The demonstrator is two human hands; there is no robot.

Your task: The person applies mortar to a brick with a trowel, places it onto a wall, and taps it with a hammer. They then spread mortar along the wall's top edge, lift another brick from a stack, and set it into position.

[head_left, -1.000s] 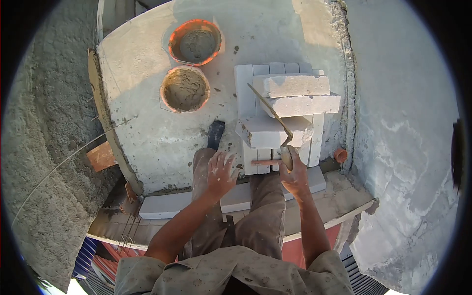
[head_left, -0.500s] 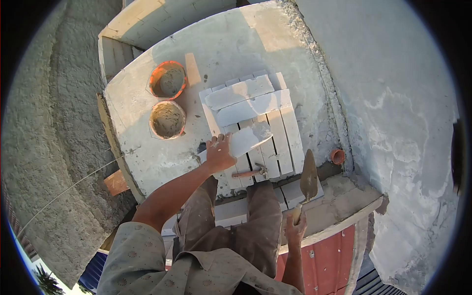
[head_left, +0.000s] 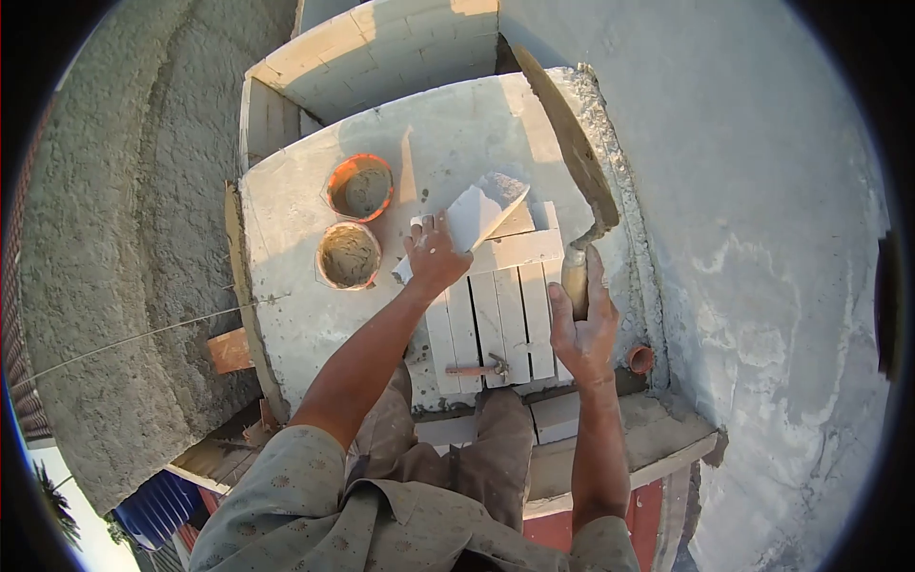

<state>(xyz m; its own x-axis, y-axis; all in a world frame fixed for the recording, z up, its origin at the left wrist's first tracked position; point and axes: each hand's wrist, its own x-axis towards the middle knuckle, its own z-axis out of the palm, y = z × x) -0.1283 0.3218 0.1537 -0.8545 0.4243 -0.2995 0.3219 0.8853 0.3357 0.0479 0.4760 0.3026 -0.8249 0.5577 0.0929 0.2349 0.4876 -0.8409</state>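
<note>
My left hand (head_left: 434, 253) grips a white block (head_left: 467, 221) and holds it tilted above a stack of white blocks (head_left: 496, 319) lying on a concrete slab (head_left: 305, 276). My right hand (head_left: 583, 319) holds a trowel (head_left: 570, 143) by its handle, blade pointing up and away over the slab's right edge. A hammer (head_left: 477, 368) lies on the near end of the stack.
Two orange buckets (head_left: 360, 187) (head_left: 349, 255) with mortar stand on the slab left of the stack. A block wall (head_left: 381, 48) runs behind. A taut string (head_left: 143, 334) crosses at left. A small orange pipe end (head_left: 640, 358) sits at right. My legs stand on a ledge below.
My left hand has lifted the block off the stack and tilted it. My right hand has raised the trowel from low beside the ledge to up over the slab's right edge.
</note>
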